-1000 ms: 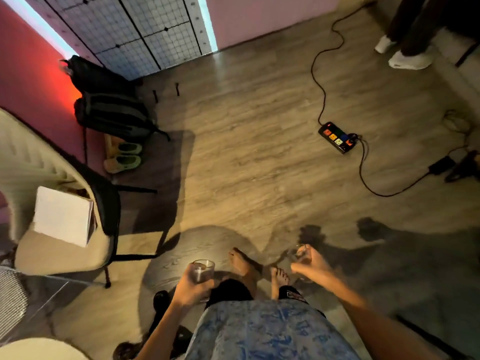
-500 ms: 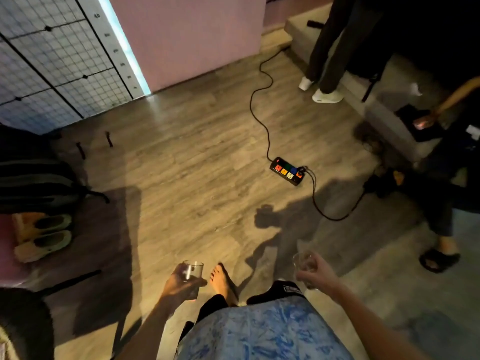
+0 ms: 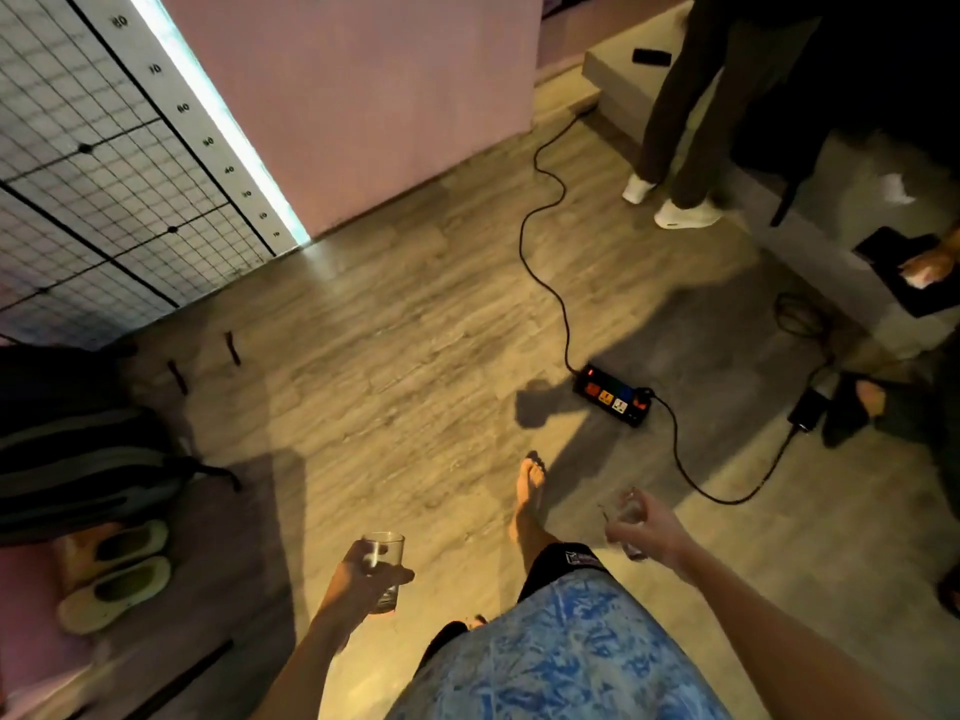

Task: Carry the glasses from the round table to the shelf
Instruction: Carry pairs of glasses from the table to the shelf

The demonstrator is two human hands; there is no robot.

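Note:
I hold one clear drinking glass in each hand while walking over a wooden floor. My left hand [image 3: 361,582] is wrapped around an upright tumbler [image 3: 383,550] at the lower middle of the view. My right hand [image 3: 657,532] grips a second clear glass [image 3: 629,514], which is blurred and partly hidden by my fingers. My bare foot [image 3: 530,491] is stepping forward between the two hands. Neither the round table nor the shelf is in view.
A black power strip [image 3: 615,394] with its cable [image 3: 545,236] lies on the floor ahead to the right. A person's legs [image 3: 675,122] stand by a grey step. Dark bags [image 3: 78,439] and slippers [image 3: 119,579] sit on the left below a wire grid panel [image 3: 104,158].
The view has swung right and forward: the chair has left the frame, the power strip is nearer, the standing person is closer. Both hands keep their glasses, and one foot has stepped ahead.

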